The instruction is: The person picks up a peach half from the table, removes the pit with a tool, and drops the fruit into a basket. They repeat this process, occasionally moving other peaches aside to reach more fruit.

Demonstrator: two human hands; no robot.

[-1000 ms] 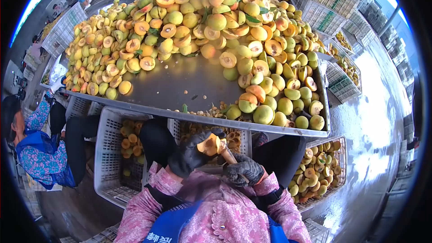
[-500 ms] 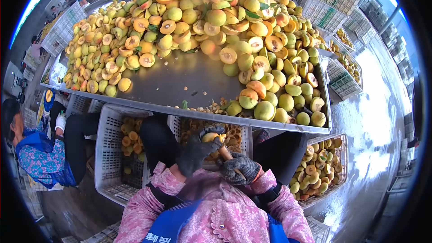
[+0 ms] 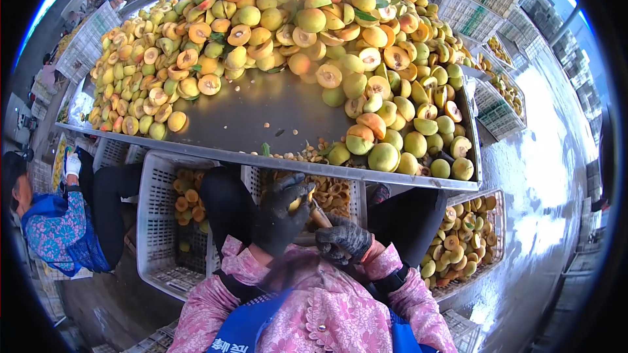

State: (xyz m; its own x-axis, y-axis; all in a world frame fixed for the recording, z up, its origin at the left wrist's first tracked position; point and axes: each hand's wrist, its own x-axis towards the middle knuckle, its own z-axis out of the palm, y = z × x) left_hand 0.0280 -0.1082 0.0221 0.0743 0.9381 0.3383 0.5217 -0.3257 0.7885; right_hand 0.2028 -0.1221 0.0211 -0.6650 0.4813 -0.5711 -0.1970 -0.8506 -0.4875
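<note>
Dark-gloved fingers of the left hand clamp a yellow fruit, while those of the right hand close around a tool, its end at the fruit. Both hands work above a crate of cut pieces, between a partly filled crate on the left and a fuller one on the right. Just beyond, halved fruits heap the metal bench. At left sits a co-worker in a blue apron.
</note>
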